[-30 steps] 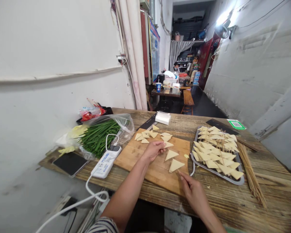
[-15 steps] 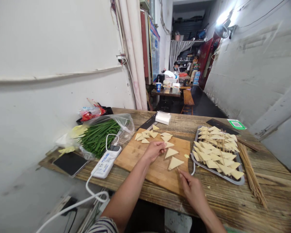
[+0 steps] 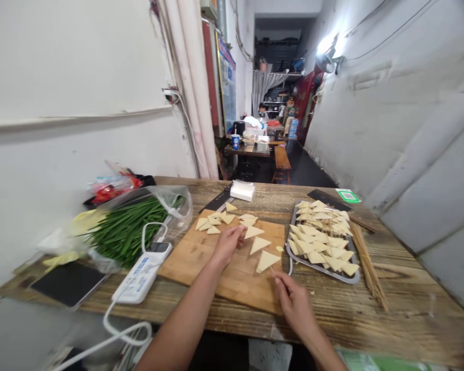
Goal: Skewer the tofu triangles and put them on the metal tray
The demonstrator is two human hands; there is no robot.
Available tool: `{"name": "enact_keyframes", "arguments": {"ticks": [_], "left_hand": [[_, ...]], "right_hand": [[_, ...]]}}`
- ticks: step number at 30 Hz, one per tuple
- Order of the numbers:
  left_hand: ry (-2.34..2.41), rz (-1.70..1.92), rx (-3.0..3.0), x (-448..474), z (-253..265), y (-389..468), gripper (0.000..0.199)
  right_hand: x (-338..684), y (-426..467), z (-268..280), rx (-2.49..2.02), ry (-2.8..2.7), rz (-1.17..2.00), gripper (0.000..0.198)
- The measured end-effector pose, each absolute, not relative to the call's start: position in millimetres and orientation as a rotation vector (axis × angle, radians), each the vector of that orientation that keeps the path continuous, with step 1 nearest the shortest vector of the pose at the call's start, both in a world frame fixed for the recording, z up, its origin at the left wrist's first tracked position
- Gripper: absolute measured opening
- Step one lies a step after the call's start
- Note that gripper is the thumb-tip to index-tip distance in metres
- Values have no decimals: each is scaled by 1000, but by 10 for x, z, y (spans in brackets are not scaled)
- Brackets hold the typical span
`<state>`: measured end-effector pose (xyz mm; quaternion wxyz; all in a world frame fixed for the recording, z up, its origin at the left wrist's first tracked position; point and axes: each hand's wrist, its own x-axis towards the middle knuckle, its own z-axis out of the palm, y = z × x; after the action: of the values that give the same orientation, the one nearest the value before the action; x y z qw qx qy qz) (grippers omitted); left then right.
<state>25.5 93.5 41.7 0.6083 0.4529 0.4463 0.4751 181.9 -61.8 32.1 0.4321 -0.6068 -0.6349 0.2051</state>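
My right hand point(image 3: 293, 299) is closed on the end of a thin bamboo skewer point(image 3: 272, 269) at the near right of the wooden cutting board point(image 3: 201, 262). The skewer runs into a pale tofu-like triangle point(image 3: 268, 261). In line beyond it is a second triangle point(image 3: 260, 245); whether the stick passes through that one is hidden. My left hand point(image 3: 229, 244) pinches the left corner of a third triangle point(image 3: 254, 232). Loose triangles point(image 3: 213, 222) lie at the board's far left, and several more sit just beyond my left fingertips.
Right of the board stands a metal tray point(image 3: 294, 257) of skewered triangles, beside a bundle of bare skewers point(image 3: 367, 265). At left are a white power strip point(image 3: 142, 273), a bag of green chives point(image 3: 127, 229) and a black flat pad point(image 3: 68, 283). A white box point(image 3: 243, 191) sits behind the board.
The view has swung to the right, so everything sits further left in the picture. Both hands keep nearly the same pose over the board, my left still at the third triangle.
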Motion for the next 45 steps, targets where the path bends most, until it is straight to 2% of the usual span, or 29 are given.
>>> {"name": "enact_keyframes", "arguments": {"ticks": [10,16,22,29,35,40,45], "left_hand": [[962,1054,1152,311,485,807,40],[591,722,957,600,612,447,37],[639,889,656,733,518,397,33],[656,936,590,694,561,438,30],[614,899,598,652,573,452,31],[462,682,681,638,553,397,28],[571,669,748,669,502,361,26]], "right_hand": [[2197,-710,494,-1501,-1400,344,27],[1952,-628,344,-1504,-1431,464,28],[1701,-550,239,-1494,-1464,481,29],[1678,-550,242,-1514,-1482,456,35],[1669,-555,256,-1511,-1469,464,33],[1758,-504,271,-1519,-1418,431,32],[1787,-504,274,-1521,-1420,431,32]]}}
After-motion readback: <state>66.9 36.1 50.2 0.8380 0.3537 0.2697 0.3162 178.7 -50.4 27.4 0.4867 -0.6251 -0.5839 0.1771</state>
